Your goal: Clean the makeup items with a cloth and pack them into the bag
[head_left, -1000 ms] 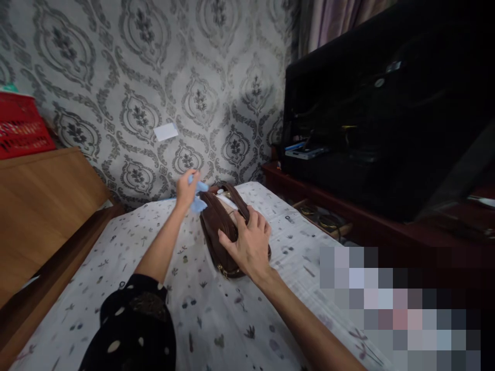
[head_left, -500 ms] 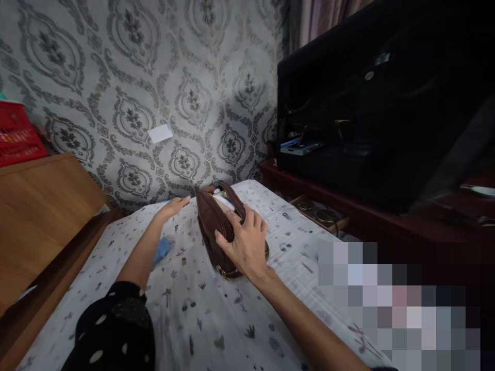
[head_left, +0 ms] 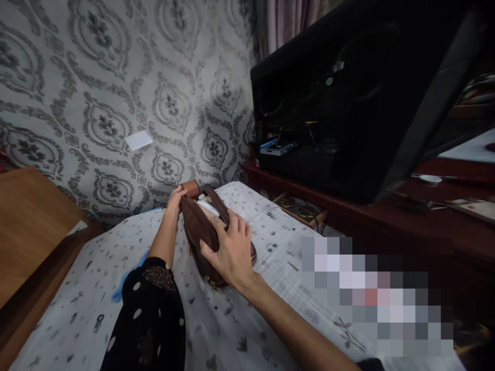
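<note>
A brown leather bag (head_left: 201, 232) lies open on a white printed sheet (head_left: 216, 319), something white showing inside it. My right hand (head_left: 228, 250) presses down on the bag's near side, fingers curled over its edge. My left hand (head_left: 176, 198) reaches to the bag's far end and grips a small brown item (head_left: 191, 188) there. A blue cloth (head_left: 124, 283) lies on the sheet, partly hidden behind my left sleeve.
A large black television (head_left: 348, 103) stands on a dark red cabinet (head_left: 348, 211) to the right. A wooden board (head_left: 31, 226) runs along the left. Patterned wallpaper with a white card (head_left: 138, 139) stuck on it is behind.
My left hand let go of the blue cloth, which now lies on the sheet, and moved back to the bag's far end. My right hand stayed on the bag.
</note>
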A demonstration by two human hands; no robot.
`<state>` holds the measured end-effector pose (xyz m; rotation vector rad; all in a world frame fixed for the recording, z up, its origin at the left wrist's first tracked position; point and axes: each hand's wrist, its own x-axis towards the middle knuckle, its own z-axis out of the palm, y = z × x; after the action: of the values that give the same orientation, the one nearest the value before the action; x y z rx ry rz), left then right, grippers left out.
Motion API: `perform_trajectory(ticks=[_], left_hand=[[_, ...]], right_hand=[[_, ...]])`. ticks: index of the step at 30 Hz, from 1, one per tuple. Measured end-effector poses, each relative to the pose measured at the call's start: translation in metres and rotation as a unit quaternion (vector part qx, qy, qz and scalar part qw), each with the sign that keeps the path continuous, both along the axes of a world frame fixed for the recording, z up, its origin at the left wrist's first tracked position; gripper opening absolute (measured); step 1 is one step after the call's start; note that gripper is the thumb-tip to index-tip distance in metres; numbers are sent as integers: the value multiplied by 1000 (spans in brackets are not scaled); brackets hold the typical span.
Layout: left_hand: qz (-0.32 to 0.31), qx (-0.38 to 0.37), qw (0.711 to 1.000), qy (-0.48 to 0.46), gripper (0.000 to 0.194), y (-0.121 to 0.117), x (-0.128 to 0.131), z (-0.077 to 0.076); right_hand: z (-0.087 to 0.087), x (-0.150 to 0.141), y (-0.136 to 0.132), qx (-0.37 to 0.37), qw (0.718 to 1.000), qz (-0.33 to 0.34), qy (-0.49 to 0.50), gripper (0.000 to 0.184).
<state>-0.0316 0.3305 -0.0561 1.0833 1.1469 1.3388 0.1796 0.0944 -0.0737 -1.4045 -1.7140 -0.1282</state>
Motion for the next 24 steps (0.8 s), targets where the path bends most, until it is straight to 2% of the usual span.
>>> perform_trajectory(ticks=[3, 8, 12, 16, 24], left_hand=[[7, 42, 999, 3, 45, -3, 0, 3], [3, 60, 997, 38, 40, -11, 6, 16], [-22, 85, 993, 83, 49, -18, 17, 28], [-6, 124, 984, 127, 63, -30, 22, 34], [5, 199, 956, 218, 67, -48, 28, 43]], right_hand=[[1, 0, 0, -7, 1000, 3, -2, 56], [4, 1, -1, -19, 1000, 11, -1, 57], [4, 1, -1, -16, 1000, 11, 1, 57], [2, 1, 0, -13, 1000, 13, 3, 57], [3, 2, -1, -16, 1000, 15, -3, 59]])
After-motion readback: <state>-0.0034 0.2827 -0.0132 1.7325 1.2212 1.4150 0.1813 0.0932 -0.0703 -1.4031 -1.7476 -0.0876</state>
